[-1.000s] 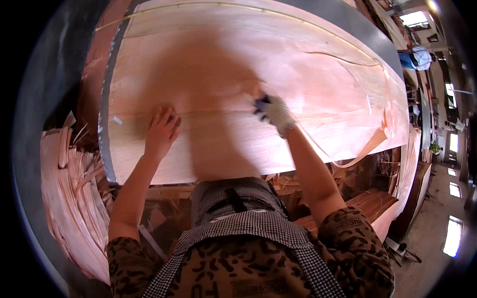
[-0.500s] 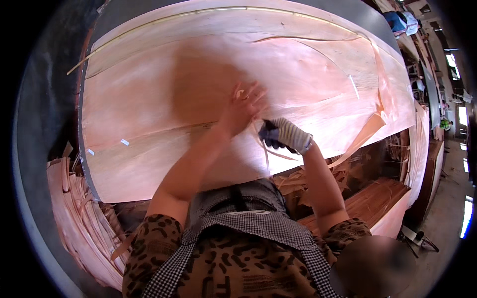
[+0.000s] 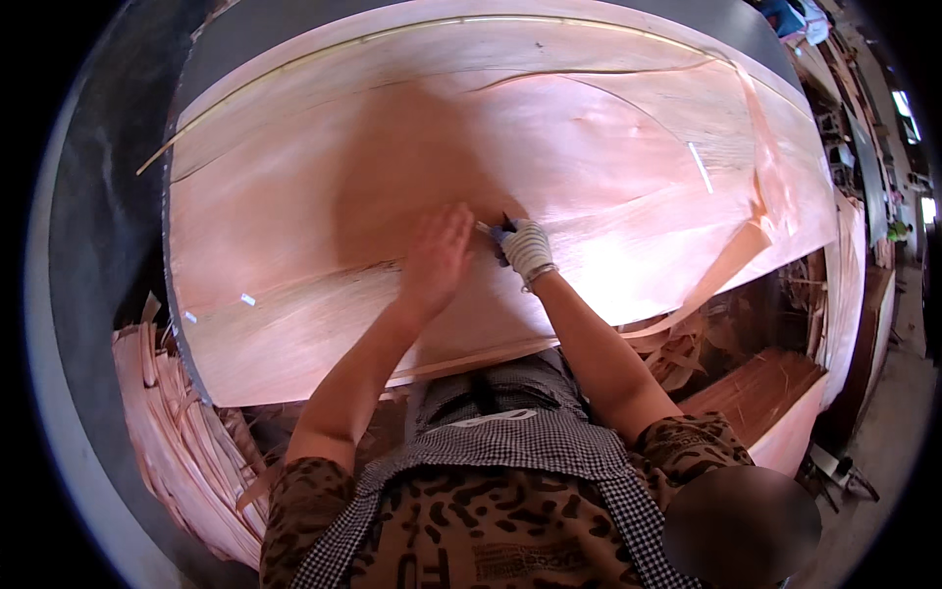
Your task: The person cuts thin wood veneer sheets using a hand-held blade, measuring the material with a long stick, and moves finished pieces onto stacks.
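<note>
A large sheet of pinkish wood veneer [image 3: 265, 216] lies before me, with a lengthwise seam or crack running across its near half. My left hand [image 3: 439, 257] is bare and rests on it beside that line, fingers stretched out and holding nothing. To its right, my right hand [image 3: 527, 247] wears a striped knit glove with dark fingers. It is closed round a small dark pointed tool [image 3: 507, 221], mostly hidden by the fingers. A narrow veneer strip [image 3: 491, 360] runs along the sheet's near edge, by my apron.
A long thin pale rod [image 3: 324, 49] crosses the far side. Torn veneer strips [image 3: 731, 260] curl over the right edge. Bundled veneer [image 3: 186, 442] stands at lower left, and a reddish-brown wooden stack [image 3: 756, 393] at lower right. Small white labels [image 3: 247, 299] sit on the sheet.
My left hand has come down and left, from raised to flat on the veneer. My right hand has moved left and slightly away from me. The strip that hung by it now lies along the near edge.
</note>
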The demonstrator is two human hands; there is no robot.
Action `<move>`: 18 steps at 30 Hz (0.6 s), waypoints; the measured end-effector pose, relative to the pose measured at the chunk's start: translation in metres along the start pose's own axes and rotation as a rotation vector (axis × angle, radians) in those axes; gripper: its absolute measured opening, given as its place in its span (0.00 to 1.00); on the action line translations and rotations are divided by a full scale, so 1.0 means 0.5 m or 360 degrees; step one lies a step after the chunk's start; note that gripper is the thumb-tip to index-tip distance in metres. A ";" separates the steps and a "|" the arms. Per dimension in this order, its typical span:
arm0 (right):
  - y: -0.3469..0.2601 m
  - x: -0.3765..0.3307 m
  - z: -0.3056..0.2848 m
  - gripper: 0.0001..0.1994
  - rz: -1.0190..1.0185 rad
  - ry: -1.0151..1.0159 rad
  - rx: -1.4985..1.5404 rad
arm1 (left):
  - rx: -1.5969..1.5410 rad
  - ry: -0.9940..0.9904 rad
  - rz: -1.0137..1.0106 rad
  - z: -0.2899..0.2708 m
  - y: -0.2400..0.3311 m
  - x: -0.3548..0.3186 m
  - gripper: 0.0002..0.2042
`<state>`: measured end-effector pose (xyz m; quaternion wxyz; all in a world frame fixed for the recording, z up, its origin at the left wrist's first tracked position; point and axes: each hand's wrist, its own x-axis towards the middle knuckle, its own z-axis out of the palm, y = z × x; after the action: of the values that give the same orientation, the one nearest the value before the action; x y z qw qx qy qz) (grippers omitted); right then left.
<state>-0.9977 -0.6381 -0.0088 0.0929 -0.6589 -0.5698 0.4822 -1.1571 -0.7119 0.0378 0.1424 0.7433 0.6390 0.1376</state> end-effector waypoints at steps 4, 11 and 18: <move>-0.003 0.006 -0.030 0.17 -0.0262 0.0286 -0.0891 | 0.0224 0.0087 0.0306 0.096 0.020 0.034 0.24; 0.012 -0.034 -0.354 0.12 0.0119 0.0042 -0.0094 | 0.0041 -0.0036 0.0198 0.022 0.016 0.115 0.18; -0.314 -0.182 -0.848 0.18 -0.1356 0.1467 0.0993 | -0.0316 0.0639 0.0317 -0.159 0.044 0.276 0.17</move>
<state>-0.7768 -0.4815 0.3643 0.6908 -0.4581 -0.5159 0.2163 -1.1475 -0.5756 0.1228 0.0706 0.7427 0.5613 0.3582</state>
